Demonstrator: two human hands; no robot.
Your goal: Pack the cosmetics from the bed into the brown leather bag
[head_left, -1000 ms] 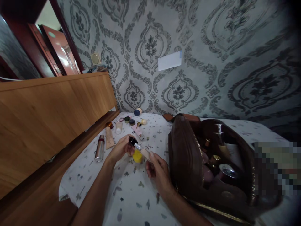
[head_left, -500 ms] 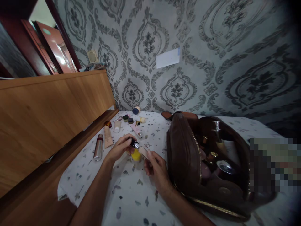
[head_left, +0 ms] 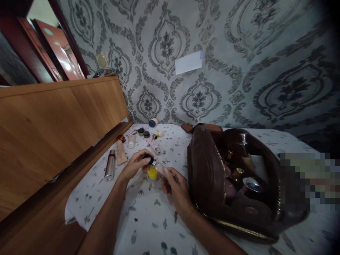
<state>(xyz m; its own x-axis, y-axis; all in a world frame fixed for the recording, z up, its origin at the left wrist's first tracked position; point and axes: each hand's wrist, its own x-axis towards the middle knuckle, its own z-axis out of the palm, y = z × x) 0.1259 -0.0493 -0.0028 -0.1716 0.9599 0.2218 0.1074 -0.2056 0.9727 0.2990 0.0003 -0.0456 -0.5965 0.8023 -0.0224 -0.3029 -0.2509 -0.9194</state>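
Observation:
A slim pale cosmetic bottle [head_left: 160,169] with a silver collar and black cap is held between both hands, tilted. At its black end, my left hand [head_left: 136,164] pinches the cap with thumb and fingers. My right hand [head_left: 176,187] is closed around the pale body. Just below the bottle, a yellow jar [head_left: 153,173] is on the patterned sheet, partly covered by the left fingers. To the right of my right hand stands a brown cosmetic bag [head_left: 204,170], unzipped, with several bottles and containers inside.
Left on the sheet are a silver-pink bottle [head_left: 110,165], a peach tube [head_left: 121,153], a white-capped tube [head_left: 131,141] and a pink tube [head_left: 153,144]. Dark-lidded jars [head_left: 146,134] stand farther back. A wooden panel [head_left: 63,120] borders the left; a patterned wall rises behind.
Both hands keep their hold on the bottle. Its silver collar looks slightly shorter than before, with cap and body closer together. The whole view has shifted a little.

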